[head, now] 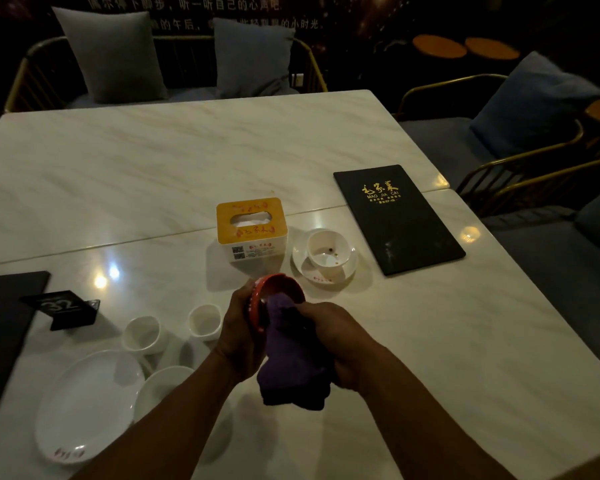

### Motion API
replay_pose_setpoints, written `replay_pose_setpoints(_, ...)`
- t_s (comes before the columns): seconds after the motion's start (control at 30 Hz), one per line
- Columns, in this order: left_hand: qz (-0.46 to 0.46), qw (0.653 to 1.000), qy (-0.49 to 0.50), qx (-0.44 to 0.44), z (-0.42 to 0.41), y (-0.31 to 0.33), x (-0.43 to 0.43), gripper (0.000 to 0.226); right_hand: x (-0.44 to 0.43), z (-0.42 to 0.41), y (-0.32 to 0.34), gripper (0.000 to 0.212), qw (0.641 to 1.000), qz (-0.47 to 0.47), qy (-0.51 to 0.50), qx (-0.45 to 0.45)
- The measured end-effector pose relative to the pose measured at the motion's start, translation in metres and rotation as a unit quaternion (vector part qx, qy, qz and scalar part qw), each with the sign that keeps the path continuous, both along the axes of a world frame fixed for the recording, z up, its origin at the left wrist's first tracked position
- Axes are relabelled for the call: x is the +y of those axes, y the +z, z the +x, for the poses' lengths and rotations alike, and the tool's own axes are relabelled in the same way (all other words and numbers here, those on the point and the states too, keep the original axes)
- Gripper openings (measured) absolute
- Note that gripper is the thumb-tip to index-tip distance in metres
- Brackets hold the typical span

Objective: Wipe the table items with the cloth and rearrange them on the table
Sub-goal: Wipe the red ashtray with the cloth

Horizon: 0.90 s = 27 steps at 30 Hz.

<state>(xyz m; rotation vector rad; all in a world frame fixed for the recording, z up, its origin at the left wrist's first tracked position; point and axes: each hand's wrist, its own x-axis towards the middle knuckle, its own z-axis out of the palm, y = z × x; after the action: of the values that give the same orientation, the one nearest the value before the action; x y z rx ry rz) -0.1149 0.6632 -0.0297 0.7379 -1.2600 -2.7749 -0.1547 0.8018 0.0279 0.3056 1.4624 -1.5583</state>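
My left hand (239,325) grips a red bowl (280,286), tilted on its side above the marble table (465,341). My right hand (340,344) holds a purple cloth (291,362) pressed into the bowl's opening. Behind them stands a tissue box (252,230) with an orange lid. Right of it, a white bowl (329,251) with crumbs sits on a white saucer (321,277). Two white cups (142,334) (204,320) and two white plates (87,403) (160,389) lie at the left.
A black menu (399,220) lies at the right, another menu (0,327) at the left edge beside a black number stand (63,308). Chairs with cushions (115,53) ring the table; a seam runs across the tabletop.
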Motion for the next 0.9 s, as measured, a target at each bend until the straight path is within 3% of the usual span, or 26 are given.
replay_pose_setpoints(0.13,0.024,0.999,0.004,-0.041,0.004,-0.003,0.004,0.049,-0.001,-0.006,-0.014,0.027,0.989,0.117,-0.018,0.092)
replay_pose_setpoints(0.3,0.005,0.996,-0.047,-0.081,0.014,-0.007,0.012,0.053,-0.017,-0.007,-0.031,0.023,0.933,0.245,0.102,0.242)
replay_pose_setpoints(0.4,-0.014,0.995,-0.05,-0.087,0.012,-0.002,0.01,0.051,-0.023,-0.002,-0.026,0.026,0.901,0.249,0.141,0.327)
replay_pose_setpoints(0.63,-0.007,0.999,-0.025,-0.038,0.009,0.007,-0.002,0.052,-0.016,0.008,-0.012,0.024,0.811,0.137,0.254,0.509)
replay_pose_setpoints(0.7,0.002,0.998,-0.036,-0.046,0.011,0.004,-0.008,0.046,-0.01,0.003,-0.01,0.03,0.766,0.117,0.332,0.537)
replay_pose_setpoints(0.77,-0.004,0.997,-0.055,-0.052,0.013,0.003,-0.012,0.047,-0.004,-0.002,-0.01,0.047,0.654,0.139,0.457,0.586)
replay_pose_setpoints(0.83,-0.016,0.994,-0.082,-0.068,0.013,0.0,-0.014,0.051,0.0,-0.005,-0.005,0.05,0.546,0.203,0.536,0.611)
replay_pose_setpoints(0.9,-0.02,0.992,-0.099,-0.08,0.013,0.001,-0.013,0.055,0.0,-0.006,0.004,0.041,0.51,0.264,0.529,0.624)
